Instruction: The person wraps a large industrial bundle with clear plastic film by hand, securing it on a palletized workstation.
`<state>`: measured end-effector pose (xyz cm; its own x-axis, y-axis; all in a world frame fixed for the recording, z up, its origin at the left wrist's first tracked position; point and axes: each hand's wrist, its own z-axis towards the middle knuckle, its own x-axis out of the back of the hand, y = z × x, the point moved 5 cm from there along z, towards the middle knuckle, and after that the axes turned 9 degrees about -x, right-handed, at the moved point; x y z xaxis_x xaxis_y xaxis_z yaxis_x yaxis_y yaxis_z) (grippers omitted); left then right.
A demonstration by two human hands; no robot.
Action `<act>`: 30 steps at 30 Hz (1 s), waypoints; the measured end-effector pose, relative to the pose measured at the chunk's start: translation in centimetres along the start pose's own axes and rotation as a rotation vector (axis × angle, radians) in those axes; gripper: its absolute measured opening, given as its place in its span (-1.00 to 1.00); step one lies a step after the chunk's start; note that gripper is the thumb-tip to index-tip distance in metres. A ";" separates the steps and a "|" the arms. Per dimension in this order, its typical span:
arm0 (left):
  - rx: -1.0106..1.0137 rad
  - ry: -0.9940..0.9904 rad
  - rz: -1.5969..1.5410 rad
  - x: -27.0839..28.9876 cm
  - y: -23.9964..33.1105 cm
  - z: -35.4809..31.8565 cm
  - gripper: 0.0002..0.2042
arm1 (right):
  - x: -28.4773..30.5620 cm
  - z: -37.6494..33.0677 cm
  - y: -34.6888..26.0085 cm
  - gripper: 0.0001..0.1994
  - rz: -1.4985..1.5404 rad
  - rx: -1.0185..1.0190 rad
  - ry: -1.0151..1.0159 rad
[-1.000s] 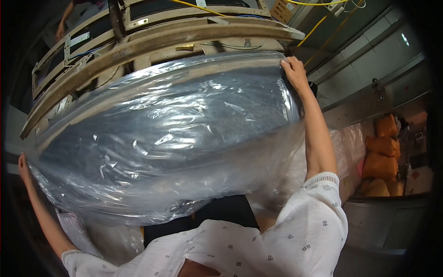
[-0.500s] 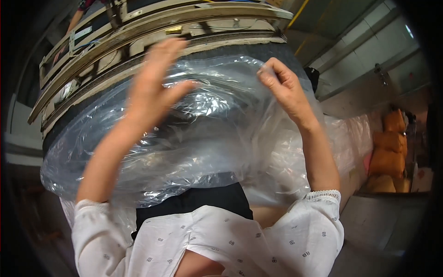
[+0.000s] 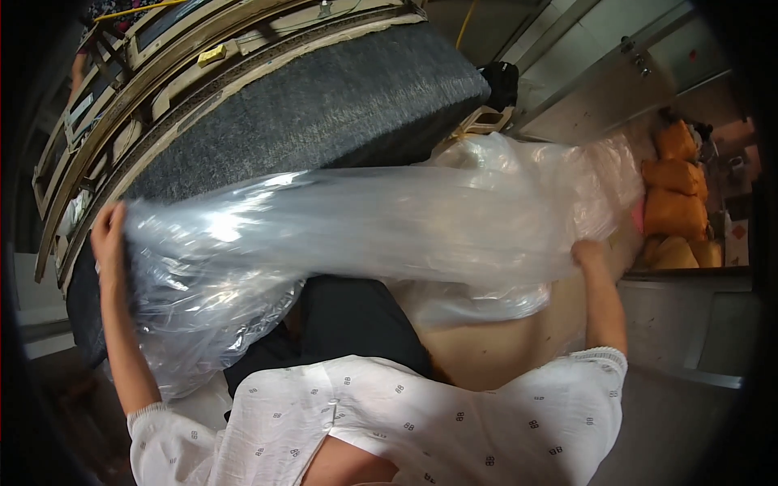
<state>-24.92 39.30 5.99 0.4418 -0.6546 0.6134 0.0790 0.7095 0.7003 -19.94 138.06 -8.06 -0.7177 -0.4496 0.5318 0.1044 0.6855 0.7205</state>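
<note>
A large sheet of clear plastic film (image 3: 381,215) stretches across in front of me, shiny and crumpled, blurred in its middle by motion. My left hand (image 3: 109,239) is at the film's left end, its fingers closed round the edge. My right hand (image 3: 590,255) is closed on the film at the right, its fingertips partly hidden. Between my hands the film runs taut, and loose folds hang toward my lap below the left part. Whether it is one sheet or a bag, I cannot tell.
Behind the film lies a dark grey padded table surface (image 3: 324,105). A wooden and metal frame (image 3: 162,81) with a yellow block (image 3: 212,55) runs along its far side. More plastic (image 3: 604,174) lies at the right, near stacked orange bundles (image 3: 677,211). Part of another person shows at upper left.
My hands have moved apart, the left one to the far left and the right one lower and outward. The film is now drawn out between them, uncovering the dark table surface.
</note>
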 end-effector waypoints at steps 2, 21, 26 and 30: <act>0.111 0.097 0.095 9.2 -6.6 -2.8 -0.77 | 10.5 1.3 1.8 -0.85 0.178 -0.122 0.471; 0.469 0.204 0.367 42.5 -23.4 -28.2 -0.66 | 47.2 -10.7 -21.3 -0.50 0.935 0.813 1.001; 0.596 0.248 0.174 33.4 -21.2 -20.0 -0.64 | 49.1 -8.9 -22.0 -0.55 1.077 0.883 0.988; 0.388 0.474 0.251 22.4 -14.4 -11.2 -0.66 | 46.7 2.5 -18.2 -0.39 1.358 0.654 0.315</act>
<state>-6.12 17.32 5.56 0.7575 -0.2328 0.6099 -0.3661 0.6221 0.6921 -57.05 106.01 2.54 -0.1564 0.6603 0.7345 0.1668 0.7507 -0.6393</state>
